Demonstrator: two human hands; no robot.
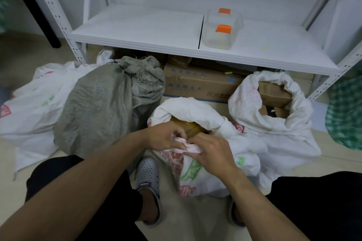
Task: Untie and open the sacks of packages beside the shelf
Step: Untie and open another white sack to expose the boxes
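Floor (195, 213), sack rim (191, 146) between curled fingers (176, 133)

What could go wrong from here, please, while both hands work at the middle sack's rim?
The left hand and right hand pinch the rim of the middle sack; a tug might tip it and spill the yellow taped package. The grey sack is still tied and may be overlooked.
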